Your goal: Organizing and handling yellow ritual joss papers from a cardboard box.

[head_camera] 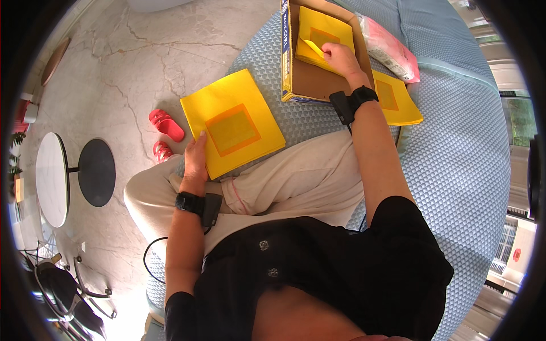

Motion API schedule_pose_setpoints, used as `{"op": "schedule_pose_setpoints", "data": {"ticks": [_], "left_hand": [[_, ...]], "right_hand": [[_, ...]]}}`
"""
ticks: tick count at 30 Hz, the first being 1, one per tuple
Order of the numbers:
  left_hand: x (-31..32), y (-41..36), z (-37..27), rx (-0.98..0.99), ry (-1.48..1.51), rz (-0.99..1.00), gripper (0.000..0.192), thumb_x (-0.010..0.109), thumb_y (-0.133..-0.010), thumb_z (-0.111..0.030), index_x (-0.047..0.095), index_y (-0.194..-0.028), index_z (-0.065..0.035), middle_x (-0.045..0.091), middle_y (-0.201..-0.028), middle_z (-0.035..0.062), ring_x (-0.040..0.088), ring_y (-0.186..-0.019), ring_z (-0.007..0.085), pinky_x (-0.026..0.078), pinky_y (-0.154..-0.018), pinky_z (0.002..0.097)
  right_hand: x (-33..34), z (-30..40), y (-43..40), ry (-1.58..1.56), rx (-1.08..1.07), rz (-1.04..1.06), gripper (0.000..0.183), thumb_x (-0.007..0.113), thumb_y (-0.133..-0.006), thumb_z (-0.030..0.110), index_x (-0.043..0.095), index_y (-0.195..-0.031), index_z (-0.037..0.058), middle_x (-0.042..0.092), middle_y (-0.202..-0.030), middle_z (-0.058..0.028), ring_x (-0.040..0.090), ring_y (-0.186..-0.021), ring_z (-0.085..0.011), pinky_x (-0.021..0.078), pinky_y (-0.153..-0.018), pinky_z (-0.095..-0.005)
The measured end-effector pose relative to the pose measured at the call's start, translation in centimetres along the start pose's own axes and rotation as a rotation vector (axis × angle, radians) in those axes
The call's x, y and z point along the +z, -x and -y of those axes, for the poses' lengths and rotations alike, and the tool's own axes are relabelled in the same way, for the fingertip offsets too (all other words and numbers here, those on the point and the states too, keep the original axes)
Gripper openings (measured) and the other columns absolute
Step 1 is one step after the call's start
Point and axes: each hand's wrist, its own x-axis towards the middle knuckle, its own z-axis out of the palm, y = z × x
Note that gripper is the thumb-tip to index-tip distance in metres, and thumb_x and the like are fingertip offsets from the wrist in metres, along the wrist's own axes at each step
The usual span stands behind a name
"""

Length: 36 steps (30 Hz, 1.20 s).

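My left hand (196, 155) grips the near left edge of a stack of yellow joss paper (261, 115), thumb along its side and the other fingers hidden. An orange-bordered gold square marks the stack's top sheet. Up and to the right, an open cardboard box (318, 81) holds another pile of yellow joss paper (326, 21). My right hand (343, 59) reaches into it and pinches the lifted, curled edge of the top sheet (313, 46). Under my right forearm, beside the box, a third pile of joss paper (399, 104) is partly covered.
A pink and white plastic package (390, 51) lies right of the box on the blue textured sofa cover (456, 140). Red sandals (167, 125) rest on the cracked stone-like floor (128, 68). A round pedestal table (52, 179) and a wheeled chair (64, 290) stand at left.
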Motion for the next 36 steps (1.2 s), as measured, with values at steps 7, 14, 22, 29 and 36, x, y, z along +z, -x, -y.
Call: {"op": "schedule_pose_setpoints", "data": {"ticks": [7,14,22,29,36], "left_hand": [[-0.7,-0.3,0.6,0.024,0.017,0.010,0.030,0.044,-0.091,-0.021,0.051,-0.108,0.0030,0.060,-0.097,0.0110,0.060,-0.083,0.0199,0.049,-0.070,0.0300],[-1.2,0.3,0.2,0.032,0.079,-0.008,0.029,0.047,-0.090,-0.020,0.051,-0.107,0.0040,0.060,-0.098,0.0112,0.060,-0.084,0.0204,0.049,-0.072,0.0308],[-0.3,-0.2,0.2,0.006,0.071,-0.033,0.033,0.047,-0.091,-0.024,0.052,-0.106,0.0048,0.060,-0.094,0.0102,0.059,-0.080,0.0183,0.049,-0.071,0.0305],[-0.6,-0.3,0.4,0.025,0.017,-0.064,0.039,0.042,-0.093,-0.031,0.052,-0.108,0.0034,0.060,-0.096,0.0119,0.059,-0.081,0.0188,0.048,-0.070,0.0300],[-0.4,0.2,-0.4,-0.018,0.019,-0.100,0.045,0.035,-0.094,-0.035,0.051,-0.111,0.0038,0.058,-0.101,0.0116,0.056,-0.087,0.0186,0.045,-0.076,0.0291]], "right_hand": [[1.0,3.2,0.3,0.299,-0.123,-0.133,0.014,0.054,-0.077,0.015,0.061,-0.088,0.0125,0.060,-0.086,-0.0096,0.058,-0.087,-0.0261,0.0491,-0.070,-0.0386],[-1.2,6.3,-1.3,0.626,-0.178,-0.456,0.012,0.055,-0.077,0.021,0.057,-0.068,0.0141,0.059,-0.070,-0.0033,0.060,-0.062,-0.0230,0.0491,-0.050,-0.0354],[-3.6,18.3,0.6,0.224,-1.013,-0.467,0.010,0.066,-0.069,0.006,0.063,-0.079,0.0040,0.059,-0.082,-0.0038,0.060,-0.067,-0.0153,0.0498,-0.054,-0.0258],[3.5,23.4,5.9,0.055,-1.214,0.136,0.001,0.053,-0.071,0.007,0.052,-0.071,0.0057,0.048,-0.067,-0.0054,0.057,-0.057,-0.0193,0.0481,-0.047,-0.0303],[3.4,25.2,7.8,-0.042,-1.193,0.254,0.008,0.051,-0.072,0.008,0.053,-0.065,0.0048,0.056,-0.067,-0.0094,0.059,-0.055,-0.0253,0.0495,-0.051,-0.0355]]}}
